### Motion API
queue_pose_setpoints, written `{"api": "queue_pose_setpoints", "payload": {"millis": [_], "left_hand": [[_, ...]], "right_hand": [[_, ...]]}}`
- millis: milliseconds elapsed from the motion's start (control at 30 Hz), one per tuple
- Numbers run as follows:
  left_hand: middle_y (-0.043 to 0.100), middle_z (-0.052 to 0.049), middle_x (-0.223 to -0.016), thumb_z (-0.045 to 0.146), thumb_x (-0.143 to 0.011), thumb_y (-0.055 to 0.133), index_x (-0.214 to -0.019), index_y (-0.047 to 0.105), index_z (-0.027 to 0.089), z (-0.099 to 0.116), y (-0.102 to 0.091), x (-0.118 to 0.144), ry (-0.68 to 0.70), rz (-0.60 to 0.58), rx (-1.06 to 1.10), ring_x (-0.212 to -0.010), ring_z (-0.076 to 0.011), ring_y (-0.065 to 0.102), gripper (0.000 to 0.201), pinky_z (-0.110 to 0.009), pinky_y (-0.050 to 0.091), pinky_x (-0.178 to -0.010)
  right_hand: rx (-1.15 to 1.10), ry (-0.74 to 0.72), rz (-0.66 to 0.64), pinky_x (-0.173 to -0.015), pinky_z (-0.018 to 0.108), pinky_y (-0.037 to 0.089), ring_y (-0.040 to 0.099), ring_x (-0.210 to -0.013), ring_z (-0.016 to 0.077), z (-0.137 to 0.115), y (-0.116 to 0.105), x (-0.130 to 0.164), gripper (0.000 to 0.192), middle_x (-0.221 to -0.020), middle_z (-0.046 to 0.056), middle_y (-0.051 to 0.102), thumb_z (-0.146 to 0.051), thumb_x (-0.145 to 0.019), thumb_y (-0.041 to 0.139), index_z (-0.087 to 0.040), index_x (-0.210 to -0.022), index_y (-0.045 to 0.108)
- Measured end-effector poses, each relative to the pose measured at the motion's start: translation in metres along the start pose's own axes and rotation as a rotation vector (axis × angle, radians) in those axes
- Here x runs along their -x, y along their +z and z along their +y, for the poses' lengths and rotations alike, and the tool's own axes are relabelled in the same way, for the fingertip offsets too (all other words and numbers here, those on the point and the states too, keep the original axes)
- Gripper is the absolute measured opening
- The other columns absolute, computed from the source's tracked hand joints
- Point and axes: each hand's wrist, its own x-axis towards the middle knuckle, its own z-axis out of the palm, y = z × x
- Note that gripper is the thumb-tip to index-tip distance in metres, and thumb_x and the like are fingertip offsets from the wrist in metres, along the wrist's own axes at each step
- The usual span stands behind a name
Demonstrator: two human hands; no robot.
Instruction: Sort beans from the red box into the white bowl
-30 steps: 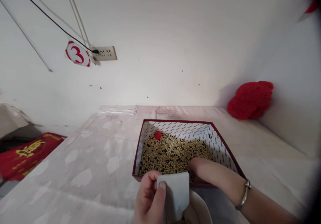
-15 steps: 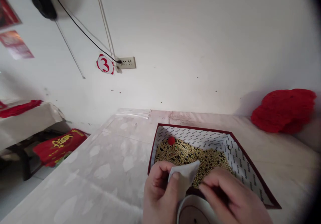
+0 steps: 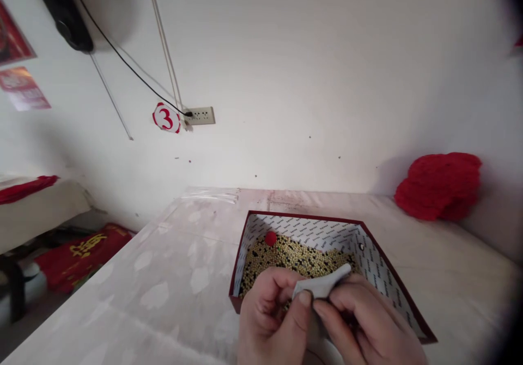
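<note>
My left hand (image 3: 275,316) pinches a small piece of pale grey cloth (image 3: 322,287) between thumb and finger; it looks folded or like a little pouch. Right beside it is my right hand (image 3: 368,318), fingers closed together against the cloth's lower right edge. Whether something small sits in that pinch is hidden. Both hands are over the near side of a shallow dark-red box (image 3: 304,215) with a printed white lining. In the box lie mixed yellowish and black beans (image 3: 296,256), with a red ball (image 3: 271,238) on top at the back left.
The box stands on a table with a pale patterned cloth (image 3: 180,278). A heap of red fabric (image 3: 439,185) rests at the back right, against the wall. Low on the left lies a red bag (image 3: 84,256) with yellow lettering. A power outlet (image 3: 200,115) is on the wall.
My right hand has moved in to the cloth, which has turned and flattened. The white round thing below my hands is now mostly covered. The view has shifted slightly.
</note>
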Motion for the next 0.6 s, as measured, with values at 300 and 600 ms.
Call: {"api": "queue_pose_setpoints", "payload": {"millis": [300,600], "left_hand": [[0.052,0.003,-0.055,0.036,-0.062,0.077,-0.070,0.063,0.016,-0.010,-0.006,-0.015,-0.191,-0.098,0.088,-0.047,-0.0055,0.037,0.026,-0.017,0.027,-0.047],[0.054,0.004,-0.054,0.035,-0.063,0.076,-0.070,0.062,0.016,-0.013,-0.009,-0.018,-0.241,-0.136,0.116,-0.046,-0.0047,0.038,0.025,-0.016,0.028,-0.046]], "right_hand": [[-0.017,0.012,0.046,-0.050,0.019,0.045,0.053,-0.050,0.0091,0.013,0.014,0.001,0.021,-0.058,-0.004,0.051,-0.026,-0.085,0.055,-0.024,-0.067,0.044],[0.033,-0.027,0.075,-0.055,0.022,0.048,0.058,-0.054,0.0110,0.017,0.016,0.004,0.016,-0.060,-0.003,0.057,-0.026,-0.085,0.054,-0.024,-0.071,0.049]]}}
